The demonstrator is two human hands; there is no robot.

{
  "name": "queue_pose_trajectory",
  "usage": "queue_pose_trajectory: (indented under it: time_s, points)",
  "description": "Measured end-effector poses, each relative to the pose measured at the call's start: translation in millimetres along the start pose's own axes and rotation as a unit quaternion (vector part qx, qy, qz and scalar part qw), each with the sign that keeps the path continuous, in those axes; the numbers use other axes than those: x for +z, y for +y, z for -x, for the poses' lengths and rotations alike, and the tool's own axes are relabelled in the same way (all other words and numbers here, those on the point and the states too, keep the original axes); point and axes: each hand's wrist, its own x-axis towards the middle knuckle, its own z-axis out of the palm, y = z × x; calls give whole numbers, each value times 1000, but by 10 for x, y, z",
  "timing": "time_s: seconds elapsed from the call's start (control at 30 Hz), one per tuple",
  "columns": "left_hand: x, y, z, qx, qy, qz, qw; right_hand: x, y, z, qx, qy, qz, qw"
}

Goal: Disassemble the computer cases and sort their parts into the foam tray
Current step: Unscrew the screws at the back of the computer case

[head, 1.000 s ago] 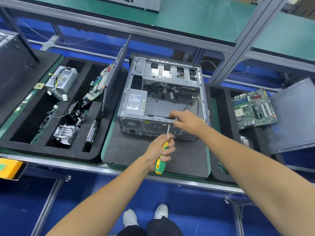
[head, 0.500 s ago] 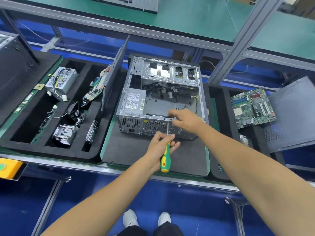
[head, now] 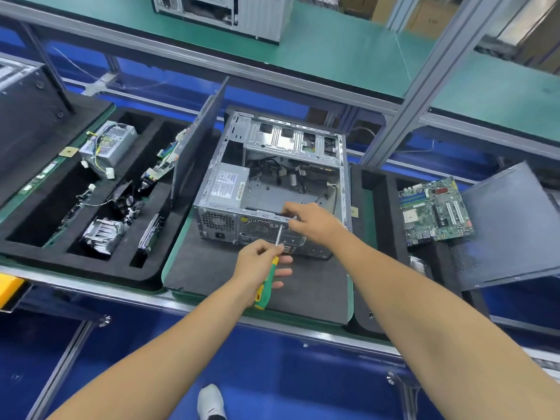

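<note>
An open grey computer case lies on a dark mat, its power supply still inside at the left. My left hand holds a green and yellow screwdriver, thumb and forefinger on the shaft, the other fingers loose; the tip points up at the case's rear panel. My right hand pinches the top edge of that rear panel. A black foam tray at the left holds a power supply, a circuit board, a heatsink and a drive.
A dark side panel stands on edge between tray and case. At the right a second foam tray holds a green motherboard and another side panel. Another case stands on the upper green shelf. An aluminium post rises behind.
My left hand has turned the screwdriver and loosened its hold, the lower fingers opening off the handle. My right hand has stayed on the rear panel's edge.
</note>
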Motion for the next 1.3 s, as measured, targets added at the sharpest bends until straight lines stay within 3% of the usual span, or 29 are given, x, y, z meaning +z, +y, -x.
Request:
queue_pose_trajectory:
  time_s: [0.17,0.4,0.6,0.77,0.87,1.07,1.2,1.3]
  points:
    - [67,-12,-65,44,41,-74,995,9,26,-14,-4,-4,4,1000]
    - [70,46,-98,16,45,-192,980,9,37,-24,-9,-2,2,1000]
    - [47,-96,-16,57,38,-29,997,24,45,-32,-28,2,2,1000]
    - [18,-151,102,80,76,-117,987,29,45,-34,-28,4,5,1000]
    - [72,-179,184,105,90,-114,984,20,38,-34,-26,5,6,1000]
    - [126,-215,230,52,56,3,997,7,38,-23,-37,13,4,999]
    - [101,-192,242,-5,45,118,992,10,33,-23,-34,14,2,999]
    - [95,-163,217,-33,33,145,988,15,36,-22,-33,13,3,999]
